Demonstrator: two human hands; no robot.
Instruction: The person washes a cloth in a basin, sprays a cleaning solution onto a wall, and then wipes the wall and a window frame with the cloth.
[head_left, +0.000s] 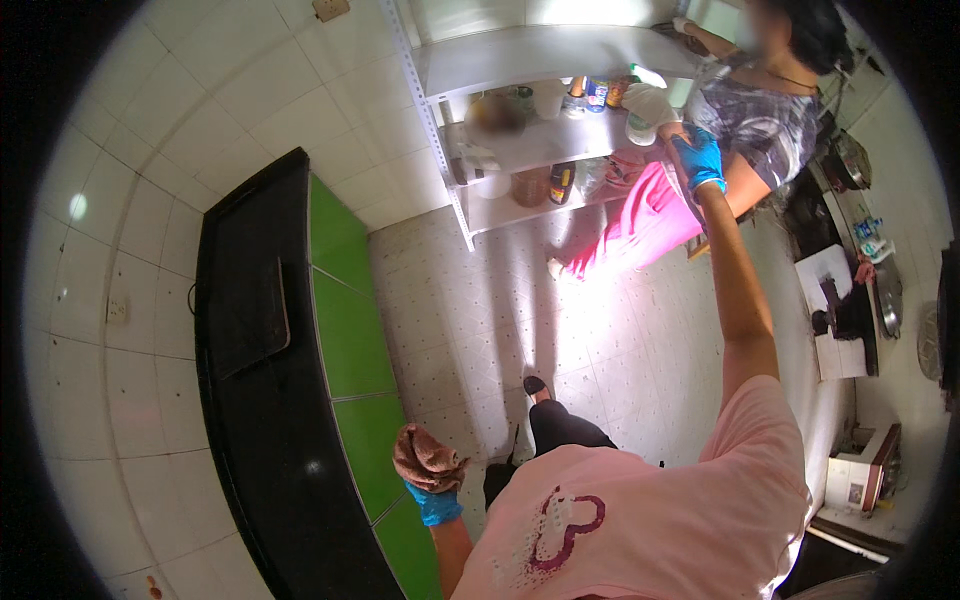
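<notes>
My left hand (430, 487), in a blue glove, holds a bunched brown cloth (427, 457) beside the green cabinet front (364, 360). At the upper right, my right hand (699, 156), also blue-gloved, reaches out with its fingers curled around another person's forearm (671, 133). That person stands by a metal shelf unit (525, 60), wearing a patterned top (742, 120) and a pink lower garment (630, 221). Their hand, covered in white (651, 103), is over the middle shelf, near a white container (640, 130) and a green-and-white object (647, 76).
Bottles (597, 94) and jars stand on the shelves, with a dark-labelled bottle (562, 182) lower down. A black countertop (259, 450) runs along the left, bearing a dark flat panel (255, 322). Pans (889, 296) and a stove are at right. Tiled floor (480, 322) lies between.
</notes>
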